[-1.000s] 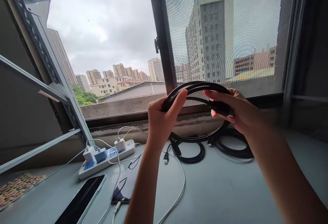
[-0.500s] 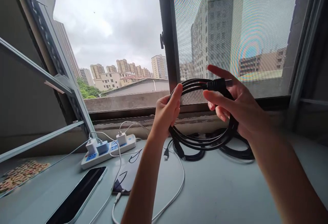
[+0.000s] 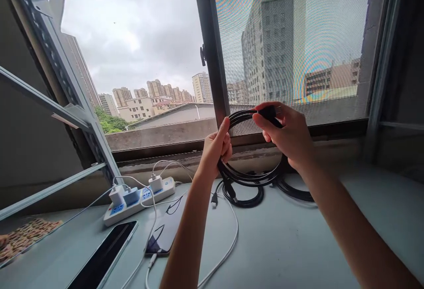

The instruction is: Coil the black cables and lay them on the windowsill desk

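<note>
I hold a coiled black cable (image 3: 247, 175) upright in the air in front of the window. My left hand (image 3: 217, 148) grips the coil's left side, thumb pointing up. My right hand (image 3: 285, 134) is closed on the coil's top right, with the cable's black plug end (image 3: 267, 112) pinched between thumb and fingers. The coil's lower loops hang just above the grey table (image 3: 281, 245).
Two more black cable coils (image 3: 245, 198) (image 3: 294, 189) lie on the table under my hands. A white power strip (image 3: 139, 196) with chargers and white leads sits left. Two phones (image 3: 106, 256) (image 3: 165, 234) lie near the front. The window frame post (image 3: 210, 46) stands behind.
My right hand has gone from fingers spread beside the plug to closed over the plug and the coil's top. The coil now looks smaller and tighter. The camera shifted slightly.
</note>
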Action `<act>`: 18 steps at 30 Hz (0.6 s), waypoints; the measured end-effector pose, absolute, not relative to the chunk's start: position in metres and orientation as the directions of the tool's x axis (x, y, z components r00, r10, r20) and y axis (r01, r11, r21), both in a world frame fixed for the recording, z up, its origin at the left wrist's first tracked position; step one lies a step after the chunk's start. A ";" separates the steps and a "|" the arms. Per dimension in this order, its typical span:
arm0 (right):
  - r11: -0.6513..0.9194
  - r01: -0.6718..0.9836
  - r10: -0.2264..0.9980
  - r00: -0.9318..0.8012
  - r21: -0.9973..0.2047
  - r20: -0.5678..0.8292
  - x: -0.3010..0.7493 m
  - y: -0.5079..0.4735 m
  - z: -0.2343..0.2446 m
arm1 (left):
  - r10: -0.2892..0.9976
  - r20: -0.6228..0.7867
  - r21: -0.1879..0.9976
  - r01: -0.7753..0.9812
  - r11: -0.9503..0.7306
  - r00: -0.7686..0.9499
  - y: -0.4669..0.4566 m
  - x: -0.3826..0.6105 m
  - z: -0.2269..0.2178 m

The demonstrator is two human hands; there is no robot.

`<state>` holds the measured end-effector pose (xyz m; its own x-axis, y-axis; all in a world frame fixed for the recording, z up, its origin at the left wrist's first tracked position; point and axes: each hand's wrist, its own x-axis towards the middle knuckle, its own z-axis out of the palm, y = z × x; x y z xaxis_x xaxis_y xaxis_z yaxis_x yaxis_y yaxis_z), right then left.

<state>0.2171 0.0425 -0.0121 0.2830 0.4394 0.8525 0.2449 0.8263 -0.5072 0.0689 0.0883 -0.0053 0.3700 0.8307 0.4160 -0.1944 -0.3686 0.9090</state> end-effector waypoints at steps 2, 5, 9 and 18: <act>0.817 0.256 0.431 0.323 -0.516 0.842 0.219 0.058 -0.018 | 0.869 0.370 0.928 -0.090 -0.361 0.328 0.100 0.069 -0.014; 0.765 0.228 0.476 0.431 -0.603 0.766 0.223 0.085 -0.032 | 0.902 0.298 0.907 0.202 -0.369 0.312 0.119 0.065 -0.029; 0.677 0.225 0.544 0.488 -0.701 0.682 0.227 0.114 -0.051 | 0.939 0.037 0.881 0.432 -0.192 0.341 0.143 0.059 -0.053; 0.433 0.415 0.747 0.332 -0.801 0.576 0.232 0.140 -0.084 | 0.958 -0.123 0.822 0.568 -0.048 0.259 0.175 0.056 -0.088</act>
